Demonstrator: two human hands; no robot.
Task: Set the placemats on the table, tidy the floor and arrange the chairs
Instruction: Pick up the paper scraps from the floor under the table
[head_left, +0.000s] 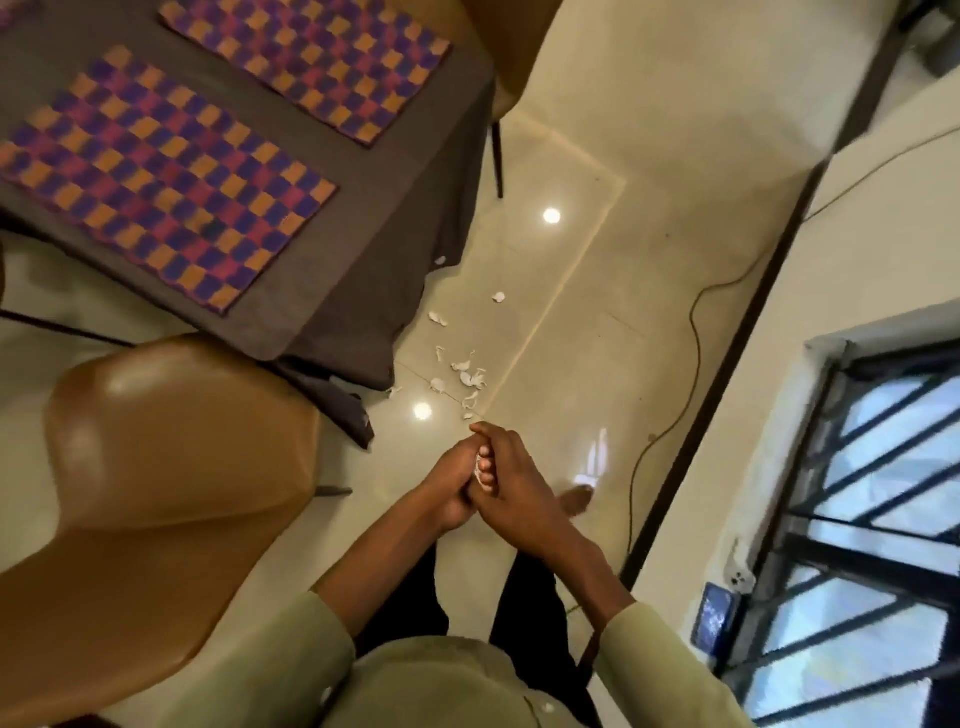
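Note:
Two checkered purple-and-orange placemats (166, 176) (311, 62) lie flat on the table's grey cloth (363, 218). Several white paper scraps (467, 376) are scattered over the glossy floor beside the table corner. My left hand (454, 483) and my right hand (511, 483) are pressed together above the floor, fingers curled round a small wad of white scraps (477, 465) held between them. A tan chair (171, 483) stands at the table's near side, on my left. Another tan chair (511, 47) sits at the far corner.
A dark cable (693, 332) snakes along the floor near the dark skirting of the right wall. A barred window (872, 519) and a small phone-like device (714, 618) are at lower right. My bare foot (576, 501) shows beyond my hands.

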